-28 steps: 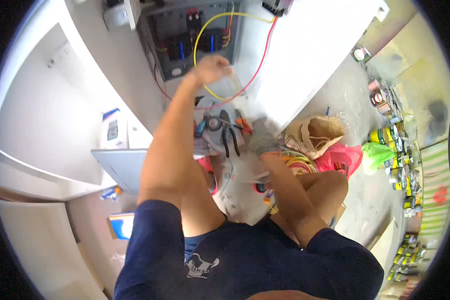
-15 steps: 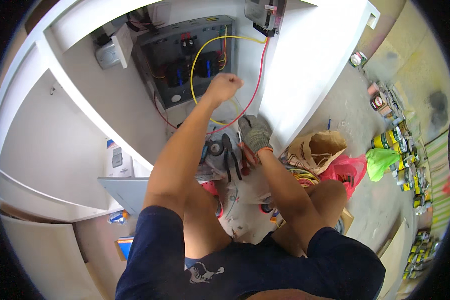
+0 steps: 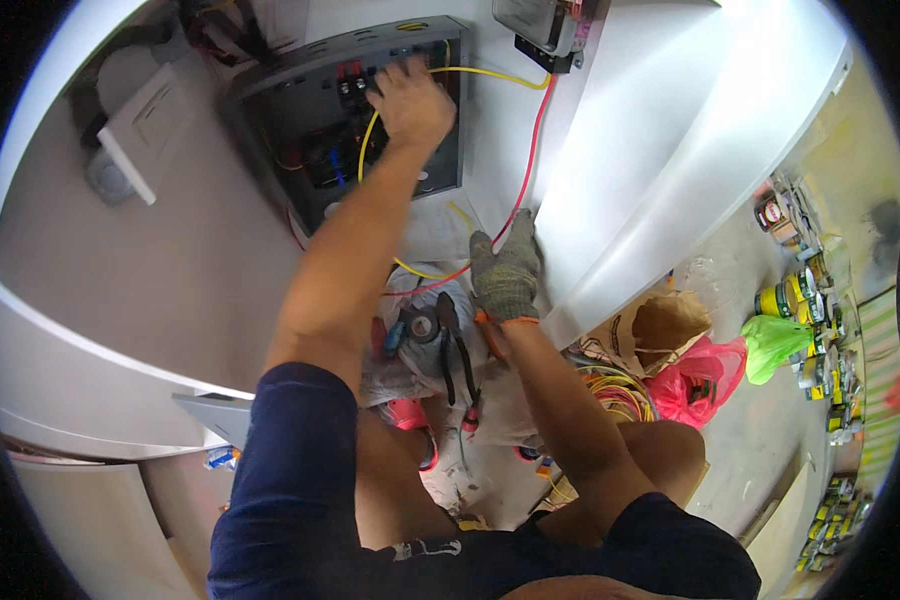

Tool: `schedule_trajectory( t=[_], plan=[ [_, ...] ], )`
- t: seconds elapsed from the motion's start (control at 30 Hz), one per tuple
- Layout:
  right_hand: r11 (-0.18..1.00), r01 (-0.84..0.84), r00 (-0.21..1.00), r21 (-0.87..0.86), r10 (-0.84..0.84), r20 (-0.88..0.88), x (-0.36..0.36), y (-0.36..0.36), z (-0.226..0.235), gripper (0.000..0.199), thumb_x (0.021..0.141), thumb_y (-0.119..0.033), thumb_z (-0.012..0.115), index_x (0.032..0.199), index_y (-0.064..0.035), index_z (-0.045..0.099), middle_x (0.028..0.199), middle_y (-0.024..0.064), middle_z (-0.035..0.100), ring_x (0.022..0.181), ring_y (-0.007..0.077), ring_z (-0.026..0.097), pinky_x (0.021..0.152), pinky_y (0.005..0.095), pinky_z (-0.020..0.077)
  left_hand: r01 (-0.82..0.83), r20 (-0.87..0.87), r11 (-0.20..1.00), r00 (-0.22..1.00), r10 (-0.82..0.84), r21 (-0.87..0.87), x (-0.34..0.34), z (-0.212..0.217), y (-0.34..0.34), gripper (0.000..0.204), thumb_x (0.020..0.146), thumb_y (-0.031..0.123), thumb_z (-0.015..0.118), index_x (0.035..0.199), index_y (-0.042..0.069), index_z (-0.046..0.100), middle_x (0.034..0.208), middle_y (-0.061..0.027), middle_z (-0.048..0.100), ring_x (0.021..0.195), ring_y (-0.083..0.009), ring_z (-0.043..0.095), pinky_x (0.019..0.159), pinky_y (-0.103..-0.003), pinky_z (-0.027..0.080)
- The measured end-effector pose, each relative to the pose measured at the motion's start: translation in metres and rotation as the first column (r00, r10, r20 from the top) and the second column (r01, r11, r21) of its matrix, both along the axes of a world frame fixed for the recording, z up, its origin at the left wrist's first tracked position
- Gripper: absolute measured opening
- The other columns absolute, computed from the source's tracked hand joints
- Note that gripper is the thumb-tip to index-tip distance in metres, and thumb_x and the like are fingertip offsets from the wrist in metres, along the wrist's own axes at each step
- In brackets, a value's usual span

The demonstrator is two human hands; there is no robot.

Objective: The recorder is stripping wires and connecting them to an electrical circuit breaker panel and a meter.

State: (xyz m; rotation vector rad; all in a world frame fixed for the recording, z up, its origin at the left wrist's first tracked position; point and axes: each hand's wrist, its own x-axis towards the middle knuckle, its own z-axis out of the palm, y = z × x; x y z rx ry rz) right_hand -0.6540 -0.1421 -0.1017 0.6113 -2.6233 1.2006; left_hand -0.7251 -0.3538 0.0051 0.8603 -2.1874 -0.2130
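Dark navy short-sleeved shirt, bare left hand (image 3: pixel 413 100), grey knit glove on right hand (image 3: pixel 505 275)

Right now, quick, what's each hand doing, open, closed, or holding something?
Left hand: bare, reaching into the grey electrical box; its grip cannot be told.
Right hand: gloved, lies open against the wall by the red wire, holding nothing.

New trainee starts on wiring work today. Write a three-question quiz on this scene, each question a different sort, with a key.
1. True or false: the left hand is bare and reaches into the open grey metal electrical box.
2. The right hand wears: A) a grey knitted work glove, B) a blue rubber glove, C) nothing.
3. Fill in: the black-handled pliers lie on a white cloth below the box, beside a roll of black ____.

Key: 1 true; 2 A; 3 tape.
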Motion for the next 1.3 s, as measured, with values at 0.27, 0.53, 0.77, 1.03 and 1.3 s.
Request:
schedule_trajectory(
  t=[0.27, 0.53, 0.77, 1.03, 1.3],
  plan=[
    [0.957, 0.169, 0.986, -0.235, -0.165, 0.036, -0.052, -0.035, -0.035, 0.073, 0.089, -0.033, 0.066, 0.141, 0.0101, 0.038, 0.142, 0.0311, 0.042, 0.125, 0.0440, 0.051, 0.108, 0.0451, 0.0401, 0.168, 0.122, 0.981, 0.976, -0.178, 0.093, -0.004, 0.028, -0.029, 0.034, 0.093, 0.030, 0.054, 0.112, 0.005, 0.066, 0.110, -0.0233, 0.068, 0.105, -0.0434, 0.065, 0.093, -0.051, 0.051],
    [0.882, 0.246, 0.824, -0.402, 0.028, 0.565, -0.074, -0.044, -0.025, 0.046, 0.100, -0.044, 0.042, 0.110, -0.0027, 0.058, 0.102, 0.0209, 0.067, 0.089, 0.0371, 0.065, 0.081, 0.0477, 0.0499, 0.237, 0.129, 0.965, 0.967, -0.222, -0.115, -0.043, 0.114, -0.038, 0.027, 0.083, 0.024, 0.068, 0.098, 0.002, 0.071, 0.107, -0.0229, 0.069, 0.105, -0.0405, 0.065, 0.090, -0.048, 0.053],
    [0.819, 0.254, 0.720, -0.514, 0.195, 0.666, -0.058, -0.064, -0.031, 0.022, 0.094, -0.022, 0.050, 0.105, -0.0053, 0.060, 0.103, 0.0129, 0.062, 0.090, 0.0306, 0.064, 0.079, 0.0415, 0.0515, 0.204, 0.219, 0.979, 0.956, -0.196, -0.013, -0.085, 0.102, -0.105, 0.028, 0.084, 0.029, 0.066, 0.097, 0.005, 0.074, 0.104, -0.0197, 0.071, 0.103, -0.0391, 0.066, 0.094, -0.051, 0.052],
    [0.823, -0.011, 0.866, -0.568, 0.293, 0.406, -0.084, -0.048, -0.068, 0.023, 0.085, -0.014, 0.055, 0.106, -0.0084, 0.060, 0.107, 0.0142, 0.057, 0.098, 0.0336, 0.060, 0.085, 0.0432, 0.0505, 0.075, 0.401, 0.997, 0.913, -0.077, 0.020, -0.084, 0.115, -0.047, 0.040, 0.086, 0.032, 0.065, 0.120, 0.011, 0.068, 0.134, -0.0142, 0.059, 0.129, -0.0318, 0.051, 0.107, -0.055, 0.036],
    [0.901, 0.256, 0.928, -0.349, -0.128, 0.350, -0.043, -0.052, 0.025, 0.051, 0.094, -0.040, 0.058, 0.125, -0.0006, 0.054, 0.109, 0.0185, 0.063, 0.092, 0.0312, 0.062, 0.084, 0.0410, 0.0503, 0.043, -0.234, 0.628, 0.906, -0.352, -0.777, -0.050, 0.073, -0.050, 0.026, 0.093, 0.028, 0.057, 0.100, 0.008, 0.070, 0.096, -0.0170, 0.065, 0.092, -0.0292, 0.064, 0.083, -0.053, 0.051]
  ],
)
